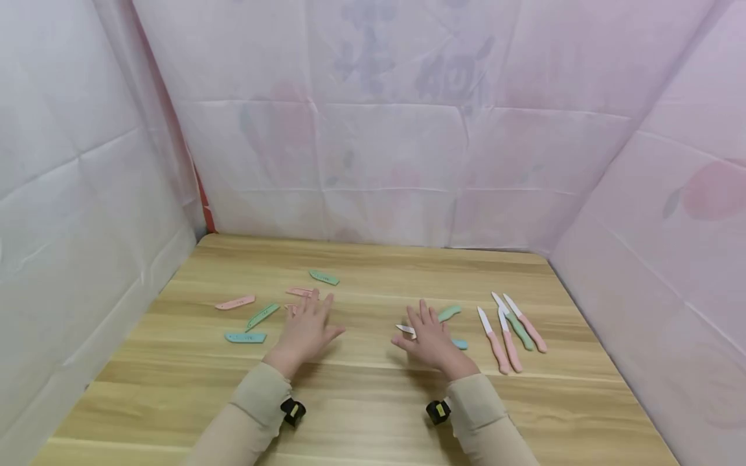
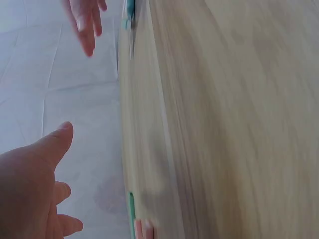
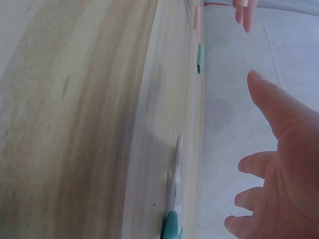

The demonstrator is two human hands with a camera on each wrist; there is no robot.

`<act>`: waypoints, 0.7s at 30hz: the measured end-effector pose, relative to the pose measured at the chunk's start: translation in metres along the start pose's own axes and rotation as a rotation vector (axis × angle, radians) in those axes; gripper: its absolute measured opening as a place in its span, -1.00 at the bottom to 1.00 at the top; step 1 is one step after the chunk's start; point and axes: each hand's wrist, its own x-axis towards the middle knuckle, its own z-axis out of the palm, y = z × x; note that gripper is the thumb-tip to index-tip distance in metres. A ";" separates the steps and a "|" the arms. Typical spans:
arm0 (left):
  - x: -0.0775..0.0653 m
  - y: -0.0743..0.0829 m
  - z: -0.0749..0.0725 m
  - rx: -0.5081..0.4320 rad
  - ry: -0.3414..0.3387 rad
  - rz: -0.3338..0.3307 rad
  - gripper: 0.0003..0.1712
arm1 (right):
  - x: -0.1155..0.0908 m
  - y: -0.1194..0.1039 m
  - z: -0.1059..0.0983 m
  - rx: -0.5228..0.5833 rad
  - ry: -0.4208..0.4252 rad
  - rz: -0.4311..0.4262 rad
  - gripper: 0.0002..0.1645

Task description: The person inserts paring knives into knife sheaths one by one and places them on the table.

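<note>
My left hand [image 1: 305, 333] is spread above the table, fingers fairly straight, holding nothing. Beyond its fingertips lie a pink blade sheath [image 1: 298, 292] and another pink one, partly covered by the hand. My right hand [image 1: 432, 342] is likewise spread and holds nothing. It hovers over a green-handled knife [image 1: 449, 313] and a blue-handled knife [image 1: 460, 344], hiding much of both. In the right wrist view the blue handle [image 3: 170, 226] and its blade lie on the wood, apart from the hand. Both wrist views show a gap between hand and tabletop.
Left of the left hand are a pink sheath [image 1: 236, 302], a green sheath [image 1: 263, 317] and a blue sheath [image 1: 245, 337]; another green sheath [image 1: 324, 277] lies farther back. At right are a green-handled knife [image 1: 519, 330] and several pink-handled knives [image 1: 498, 353]. Printed sheets enclose the table [image 1: 367, 401].
</note>
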 end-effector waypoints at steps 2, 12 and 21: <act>0.000 -0.009 -0.006 0.000 0.012 -0.007 -0.13 | -0.001 0.002 0.000 0.000 0.011 -0.008 -0.03; 0.001 -0.059 -0.035 0.031 0.018 -0.061 -0.17 | -0.004 0.010 0.003 -0.020 0.030 -0.014 -0.05; -0.003 -0.127 -0.046 0.065 -0.012 -0.226 -0.34 | -0.006 0.014 0.000 0.004 0.027 -0.049 -0.09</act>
